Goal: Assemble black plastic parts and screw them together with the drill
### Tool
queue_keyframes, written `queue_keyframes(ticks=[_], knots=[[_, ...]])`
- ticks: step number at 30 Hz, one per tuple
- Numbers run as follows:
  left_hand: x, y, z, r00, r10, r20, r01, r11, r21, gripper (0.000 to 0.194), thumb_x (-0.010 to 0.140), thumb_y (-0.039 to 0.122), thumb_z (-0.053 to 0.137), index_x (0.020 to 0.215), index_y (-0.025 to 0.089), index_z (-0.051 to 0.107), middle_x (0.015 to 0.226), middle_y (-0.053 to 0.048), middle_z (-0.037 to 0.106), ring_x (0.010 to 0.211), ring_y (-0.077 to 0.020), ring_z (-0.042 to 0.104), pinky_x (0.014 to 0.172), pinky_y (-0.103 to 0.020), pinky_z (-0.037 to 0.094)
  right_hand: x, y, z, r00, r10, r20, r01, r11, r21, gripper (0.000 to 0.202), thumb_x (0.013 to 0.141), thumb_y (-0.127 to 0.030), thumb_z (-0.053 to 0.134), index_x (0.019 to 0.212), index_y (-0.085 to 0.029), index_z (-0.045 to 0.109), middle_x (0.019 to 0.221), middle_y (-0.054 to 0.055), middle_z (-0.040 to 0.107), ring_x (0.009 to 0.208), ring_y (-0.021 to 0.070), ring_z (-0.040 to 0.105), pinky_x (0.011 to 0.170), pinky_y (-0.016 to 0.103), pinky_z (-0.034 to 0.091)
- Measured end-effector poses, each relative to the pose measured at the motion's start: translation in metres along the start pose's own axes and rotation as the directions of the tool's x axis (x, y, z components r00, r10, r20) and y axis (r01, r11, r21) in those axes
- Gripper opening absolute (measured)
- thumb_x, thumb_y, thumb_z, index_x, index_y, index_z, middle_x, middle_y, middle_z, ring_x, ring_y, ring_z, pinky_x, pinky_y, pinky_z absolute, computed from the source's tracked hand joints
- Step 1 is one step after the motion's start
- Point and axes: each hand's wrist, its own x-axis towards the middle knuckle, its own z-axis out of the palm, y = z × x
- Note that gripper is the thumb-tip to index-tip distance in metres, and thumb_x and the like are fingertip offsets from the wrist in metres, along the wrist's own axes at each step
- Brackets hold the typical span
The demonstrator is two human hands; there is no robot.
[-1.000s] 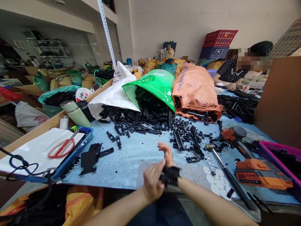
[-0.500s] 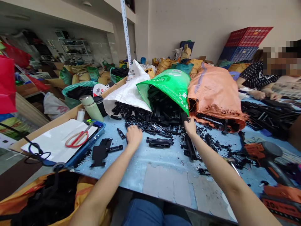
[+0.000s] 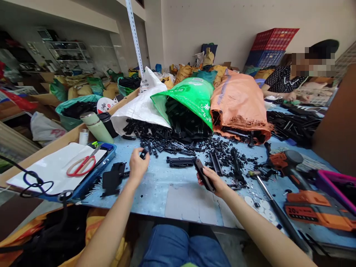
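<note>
Head view: my two bare forearms reach out over the blue desk (image 3: 155, 185) from its near edge.
Left hand: my left hand (image 3: 138, 165) is curled, fingers pinched on a small black part (image 3: 143, 153); it sits over the desk left of centre.
Right hand: my right hand (image 3: 213, 181) is wrapped around a long black plastic bar (image 3: 202, 173), which slants up and away from my palm toward the middle of the desk.
Assembled piece: a black bar assembly (image 3: 180, 161) lies flat on the desk between my hands, just beyond them and touching neither.
Parts heap: loose black parts (image 3: 167, 142) spill from the mouths of a white sack (image 3: 136, 111), a green sack (image 3: 191, 94) and an orange sack (image 3: 239, 104) lying along the far side of the desk.
Left edge: a blue tray (image 3: 107, 157) carries white paper and red-handled scissors (image 3: 80, 166); a flat black bracket (image 3: 112, 180) lies just beside it, near my left wrist.
Far left corner: a pale green flask (image 3: 96, 127) and a dark cup (image 3: 108, 124) stand together.
Right edge: an orange cordless driver (image 3: 300, 185) lies on its side, with a pink bin (image 3: 338, 181) behind it.
Far right corner: another person's hand (image 3: 290, 97) rests by more black parts.
</note>
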Motion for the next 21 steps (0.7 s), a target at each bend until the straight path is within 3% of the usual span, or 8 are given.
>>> queue_keyframes(ticks=[2, 4, 6, 8, 12, 15, 18, 21], knots=[[-0.036, 0.027, 0.001, 0.987, 0.108, 0.117, -0.058, 0.929, -0.367, 0.034, 0.081, 0.037, 0.05, 0.107, 0.014, 0.053, 0.098, -0.008, 0.061, 0.091, -0.0194, 0.058, 0.082, -0.033, 0.046, -0.01, 0.005, 0.011, 1.0, -0.026, 0.007, 0.026, 0.999, -0.022, 0.036, 0.079, -0.042, 0.059, 0.106, -0.019, 0.053, 0.081, 0.004, 0.061, 0.063, 0.0135, 0.058, 0.055, 0.025, 0.049], [-0.072, 0.056, 0.005, 0.91, 0.187, 0.371, 0.075, 0.805, -0.589, 0.037, 0.084, 0.039, 0.046, 0.112, 0.015, 0.053, 0.094, -0.007, 0.062, 0.076, -0.0159, 0.06, 0.067, -0.028, 0.05, -0.018, 0.01, 0.024, 0.998, -0.058, -0.005, 0.058, 0.998, -0.018, 0.046, 0.08, -0.044, 0.056, 0.12, -0.022, 0.047, 0.084, 0.005, 0.061, 0.064, 0.0148, 0.059, 0.053, 0.027, 0.05], [-0.102, 0.079, 0.009, 0.792, 0.245, 0.559, 0.242, 0.715, -0.656, 0.042, 0.086, 0.04, 0.042, 0.12, 0.015, 0.05, 0.092, -0.008, 0.063, 0.06, -0.0127, 0.059, 0.048, -0.024, 0.046, -0.024, 0.015, 0.035, 0.996, -0.078, -0.033, 0.077, 0.997, -0.006, 0.05, 0.082, -0.047, 0.052, 0.126, -0.025, 0.043, 0.087, 0.004, 0.06, 0.062, 0.0149, 0.059, 0.051, 0.028, 0.05], [-0.12, 0.094, 0.011, 0.753, 0.24, 0.613, 0.297, 0.708, -0.641, 0.045, 0.087, 0.04, 0.042, 0.124, 0.016, 0.048, 0.09, -0.007, 0.063, 0.047, -0.0094, 0.053, 0.041, -0.022, 0.04, -0.029, 0.019, 0.041, 0.993, -0.099, -0.061, 0.097, 0.995, -0.027, 0.05, 0.083, -0.049, 0.049, 0.126, -0.025, 0.044, 0.086, 0.004, 0.058, 0.058, 0.0132, 0.057, 0.047, 0.026, 0.048], [-0.13, 0.101, 0.006, 0.876, 0.236, 0.421, 0.061, 0.811, -0.581, 0.041, 0.085, 0.033, 0.05, 0.123, 0.018, 0.052, 0.097, -0.007, 0.061, 0.07, -0.0138, 0.059, 0.064, -0.027, 0.049, -0.039, 0.017, 0.03, 0.984, -0.179, -0.028, 0.168, 0.96, -0.224, 0.052, 0.086, -0.048, 0.046, 0.132, -0.025, 0.042, 0.08, 0.002, 0.054, 0.052, 0.0084, 0.051, 0.042, 0.021, 0.043], [-0.134, 0.103, 0.004, 0.862, 0.359, 0.358, -0.122, 0.832, -0.541, 0.033, 0.087, 0.027, 0.047, 0.117, 0.02, 0.057, 0.098, -0.008, 0.059, 0.092, -0.0185, 0.056, 0.081, -0.032, 0.046, -0.043, 0.011, 0.016, 0.967, -0.237, 0.091, 0.251, 0.847, -0.468, 0.05, 0.086, -0.044, 0.049, 0.133, -0.027, 0.042, 0.089, 0.003, 0.054, 0.054, 0.0068, 0.049, 0.045, 0.02, 0.044], [-0.145, 0.114, 0.01, 0.896, 0.356, 0.266, -0.171, 0.828, -0.534, 0.033, 0.089, 0.025, 0.043, 0.119, 0.02, 0.055, 0.098, -0.009, 0.058, 0.09, -0.0176, 0.056, 0.081, -0.033, 0.047, -0.047, 0.011, 0.017, 0.948, -0.299, 0.113, 0.308, 0.761, -0.571, 0.048, 0.087, -0.041, 0.048, 0.133, -0.03, 0.042, 0.098, 0.004, 0.054, 0.056, 0.0068, 0.05, 0.048, 0.022, 0.047], [-0.157, 0.128, 0.018, 0.968, 0.249, 0.037, -0.185, 0.804, -0.565, 0.035, 0.091, 0.021, 0.039, 0.124, 0.018, 0.051, 0.105, -0.011, 0.054, 0.096, -0.0177, 0.054, 0.083, -0.032, 0.046, -0.05, 0.017, 0.033, 0.907, -0.42, 0.033, 0.373, 0.765, -0.525, 0.047, 0.089, -0.04, 0.043, 0.135, -0.031, 0.037, 0.097, 0.005, 0.055, 0.053, 0.0071, 0.049, 0.049, 0.024, 0.048]])
